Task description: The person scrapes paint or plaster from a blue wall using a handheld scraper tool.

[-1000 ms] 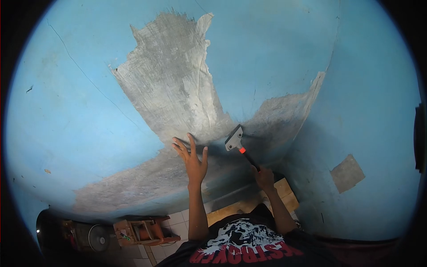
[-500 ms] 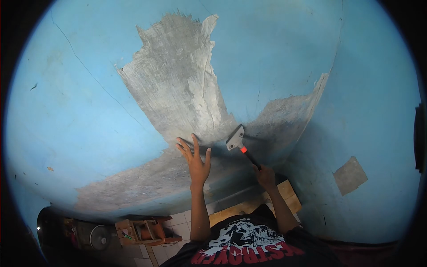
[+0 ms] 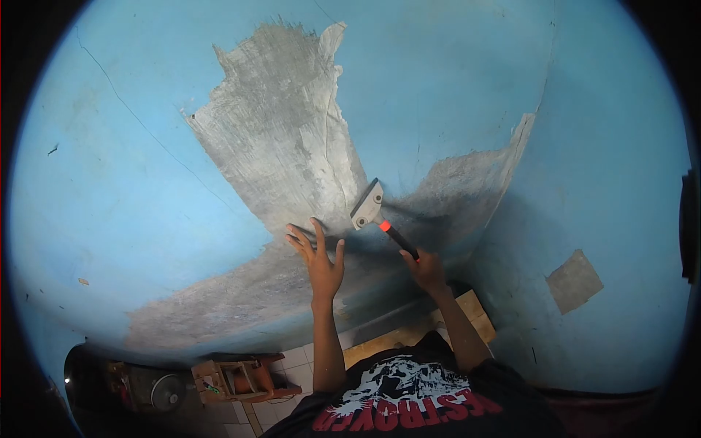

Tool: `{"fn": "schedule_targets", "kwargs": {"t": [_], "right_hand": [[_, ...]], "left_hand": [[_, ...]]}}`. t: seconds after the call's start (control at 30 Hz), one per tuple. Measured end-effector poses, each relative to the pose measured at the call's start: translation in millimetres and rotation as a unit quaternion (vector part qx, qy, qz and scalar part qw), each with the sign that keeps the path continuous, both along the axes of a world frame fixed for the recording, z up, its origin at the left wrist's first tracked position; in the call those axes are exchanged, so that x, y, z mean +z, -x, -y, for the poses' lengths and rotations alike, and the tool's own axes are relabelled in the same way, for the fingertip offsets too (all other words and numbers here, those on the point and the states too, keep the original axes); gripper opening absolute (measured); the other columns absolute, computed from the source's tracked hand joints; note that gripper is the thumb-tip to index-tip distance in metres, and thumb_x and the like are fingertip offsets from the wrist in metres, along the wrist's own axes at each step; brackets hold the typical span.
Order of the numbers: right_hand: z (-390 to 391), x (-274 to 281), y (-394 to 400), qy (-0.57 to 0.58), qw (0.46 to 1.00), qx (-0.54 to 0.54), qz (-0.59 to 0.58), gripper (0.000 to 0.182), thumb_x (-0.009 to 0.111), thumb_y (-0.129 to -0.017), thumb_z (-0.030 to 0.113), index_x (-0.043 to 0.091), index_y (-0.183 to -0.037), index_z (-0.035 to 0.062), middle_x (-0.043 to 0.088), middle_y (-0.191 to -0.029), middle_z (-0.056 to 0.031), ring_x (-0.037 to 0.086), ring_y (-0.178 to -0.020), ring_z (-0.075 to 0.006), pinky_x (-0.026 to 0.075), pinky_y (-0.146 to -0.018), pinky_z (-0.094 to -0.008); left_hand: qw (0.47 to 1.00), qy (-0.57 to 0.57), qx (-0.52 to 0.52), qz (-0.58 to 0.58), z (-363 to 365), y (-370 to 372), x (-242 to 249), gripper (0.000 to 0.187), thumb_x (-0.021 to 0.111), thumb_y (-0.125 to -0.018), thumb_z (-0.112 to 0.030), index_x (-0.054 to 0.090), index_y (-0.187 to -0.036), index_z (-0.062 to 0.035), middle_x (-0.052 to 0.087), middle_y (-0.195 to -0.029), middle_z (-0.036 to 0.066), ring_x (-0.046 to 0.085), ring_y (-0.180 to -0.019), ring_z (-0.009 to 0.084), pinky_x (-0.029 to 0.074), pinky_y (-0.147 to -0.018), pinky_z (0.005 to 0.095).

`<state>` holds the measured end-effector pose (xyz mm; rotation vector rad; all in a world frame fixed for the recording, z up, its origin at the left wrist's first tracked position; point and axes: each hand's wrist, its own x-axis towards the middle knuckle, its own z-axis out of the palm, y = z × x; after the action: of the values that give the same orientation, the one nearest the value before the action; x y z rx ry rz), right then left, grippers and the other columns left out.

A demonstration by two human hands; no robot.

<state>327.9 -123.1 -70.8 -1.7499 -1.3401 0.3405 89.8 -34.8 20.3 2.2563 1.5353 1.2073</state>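
Observation:
My right hand [image 3: 427,274] is closed around the black handle of a wall scraper [image 3: 368,205]. Its wide metal head lies at the lower right edge of a bare grey patch [image 3: 281,131], beside the blue paint. Below the head, the handle shows an orange-red band. My left hand [image 3: 321,269] is spread open with nothing in it, its fingertips against or close to the grey surface, left of the scraper. Loose, pale paint edges run along the patch's right side.
Blue painted wall [image 3: 438,80] surrounds the patch, with a thin crack at left. A small grey square [image 3: 575,282] marks the right wall. Down at lower left are a wooden stool [image 3: 237,379], a round fan-like object [image 3: 167,393] and white floor tiles [image 3: 298,374].
The scraper and my right hand have moved left and up along the wall, nearer to the left hand. My left hand stays nearly in place. The view has shifted slightly.

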Motion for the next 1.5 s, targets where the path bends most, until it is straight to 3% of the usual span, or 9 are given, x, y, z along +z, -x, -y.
{"fn": "schedule_targets", "kwargs": {"t": [0.27, 0.47, 0.67, 0.73, 0.93, 1.13, 1.23, 1.33, 1.5], "right_hand": [[29.5, -55.4, 15.2, 0.009, 0.999, -0.051, 0.008, 0.05, 0.066, -0.098, 0.048, 0.064, -0.077, 0.0028, 0.059, -0.062, -0.022, 0.065, -0.066, -0.0459, 0.045, -0.054, -0.0494], [-11.7, 65.9, 24.3, -0.079, 0.997, -0.017, -0.014, 0.045, 0.068, -0.098, 0.042, 0.063, -0.079, 0.0015, 0.054, -0.057, -0.0211, 0.061, -0.055, -0.0435, 0.043, -0.052, -0.0458], [24.8, 62.9, 26.3, -0.162, 0.983, -0.007, -0.082, 0.028, 0.062, -0.103, 0.028, 0.06, -0.1, 0.0006, 0.056, -0.063, -0.0157, 0.057, -0.051, -0.0345, 0.043, -0.052, -0.0408], [36.7, 58.5, 23.6, -0.135, 0.985, 0.027, -0.104, 0.025, 0.058, -0.105, 0.023, 0.057, -0.117, 0.0007, 0.057, -0.068, -0.0128, 0.059, -0.054, -0.025, 0.044, -0.053, -0.0385], [57.3, 70.1, 14.8, 0.02, 0.962, 0.086, -0.26, 0.036, 0.053, -0.108, 0.025, 0.054, -0.133, 0.0001, 0.052, -0.066, -0.0062, 0.058, -0.061, -0.0158, 0.047, -0.059, -0.0353], [61.7, 35.1, 17.6, -0.09, 0.982, 0.098, -0.135, 0.047, 0.046, -0.11, 0.023, 0.04, -0.153, 0.0063, 0.052, -0.08, -0.0017, 0.049, -0.057, -0.0064, 0.044, -0.053, -0.0243], [71.0, 35.3, 16.8, -0.012, 0.96, 0.132, -0.245, 0.058, 0.045, -0.11, 0.021, 0.025, -0.162, 0.0083, 0.053, -0.084, -0.0033, 0.049, -0.061, -0.0088, 0.046, -0.061, -0.0258], [75.7, 34.4, 15.8, -0.026, 0.97, 0.123, -0.21, 0.061, 0.045, -0.11, 0.024, 0.022, -0.163, 0.0068, 0.053, -0.075, -0.0047, 0.055, -0.067, -0.0128, 0.049, -0.068, -0.0308], [81.0, 31.7, 17.5, -0.057, 0.984, 0.094, -0.139, 0.056, 0.047, -0.109, 0.021, 0.03, -0.161, 0.0081, 0.053, -0.073, -0.0042, 0.055, -0.063, -0.0131, 0.048, -0.064, -0.0302]], "left_hand": [[1.0, 0.003, 0.0, -0.016, -0.3, 12.4, -7.8, 0.076, 0.065, -0.101, -0.035, 0.024, -0.164, -0.0271, -0.011, -0.17, 0.023, -0.009, -0.153, 0.0541, 0.018, -0.119, 0.067], [1.0, 0.007, 0.005, -0.018, 1.4, 9.8, -9.5, 0.074, 0.061, -0.103, -0.037, 0.023, -0.165, -0.0255, -0.01, -0.17, 0.024, -0.007, -0.153, 0.0543, 0.013, -0.12, 0.0666], [1.0, -0.011, 0.007, 0.015, 1.8, 17.0, -5.4, 0.073, 0.061, -0.103, -0.037, 0.024, -0.164, -0.0242, -0.008, -0.169, 0.026, -0.005, -0.153, 0.0545, 0.011, -0.12, 0.0667], [0.999, -0.02, -0.002, 0.029, 4.1, 18.9, -0.8, 0.073, 0.062, -0.102, -0.037, 0.024, -0.164, -0.0241, -0.008, -0.169, 0.027, -0.005, -0.153, 0.0545, 0.011, -0.12, 0.0669], [0.994, -0.106, 0.009, -0.028, -15.2, 16.8, 27.9, 0.073, 0.063, -0.101, -0.035, 0.029, -0.163, -0.0196, -0.003, -0.167, 0.033, 0.0, -0.152, 0.0566, 0.008, -0.119, 0.0697], [0.985, -0.131, 0.05, -0.099, -30.4, 16.6, 36.3, 0.071, 0.062, -0.101, -0.034, 0.031, -0.162, -0.0187, -0.003, -0.167, 0.033, 0.0, -0.152, 0.0565, 0.001, -0.119, 0.0705], [0.986, -0.131, 0.049, -0.095, -27.6, 15.3, 36.1, 0.071, 0.062, -0.101, -0.035, 0.031, -0.163, -0.0192, -0.004, -0.167, 0.032, 0.0, -0.152, 0.0565, 0.001, -0.119, 0.0705], [0.989, -0.121, 0.042, -0.072, -24.0, 14.0, 35.8, 0.071, 0.062, -0.101, -0.035, 0.031, -0.163, -0.0201, -0.004, -0.168, 0.03, 0.0, -0.152, 0.0569, 0.003, -0.119, 0.0704], [0.994, -0.079, 0.038, -0.068, -12.9, 16.6, 32.8, 0.073, 0.064, -0.101, -0.035, 0.028, -0.163, -0.0236, -0.007, -0.169, 0.026, -0.003, -0.153, 0.0542, 0.009, -0.119, 0.0697]]}}
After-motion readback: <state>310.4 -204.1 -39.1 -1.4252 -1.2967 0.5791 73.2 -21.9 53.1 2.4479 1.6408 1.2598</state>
